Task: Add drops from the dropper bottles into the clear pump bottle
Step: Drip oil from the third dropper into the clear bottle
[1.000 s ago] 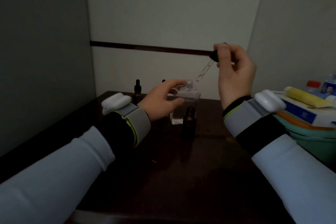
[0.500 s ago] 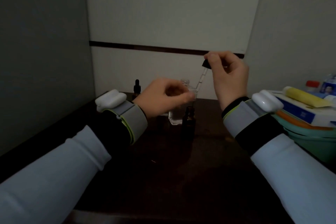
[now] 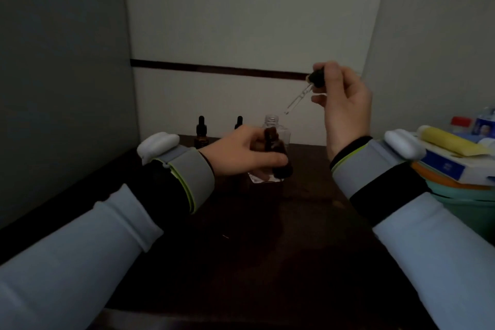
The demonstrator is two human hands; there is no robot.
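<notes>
While both hands work at the far half of the table:
left hand [image 3: 242, 150]: fingers curled around amber bottle [image 3: 278, 154], lifted and tilted, cap off, just in front of clear pump bottle [image 3: 276, 134]
right hand [image 3: 345, 104]: thumb and fingers pinching black bulb of dropper [image 3: 302, 94]; glass tip points to 7 o'clock, just above and right of the clear bottle's open neck, not touching
clear pump bottle: upright near table's far edge, neck open, partly hidden by left hand
capped dropper bottles [image 3: 201, 131]: two at 10 o'clock from left hand, against back wall
table [image 3: 267, 249]: dark, near half bare, open room at 6 o'clock
edges: grey wall tight at 9 o'clock; tub [image 3: 468, 195] stacked with boxes and yellow tube [image 3: 450, 142] crowds 3 o'clock, just beside right wrist
</notes>
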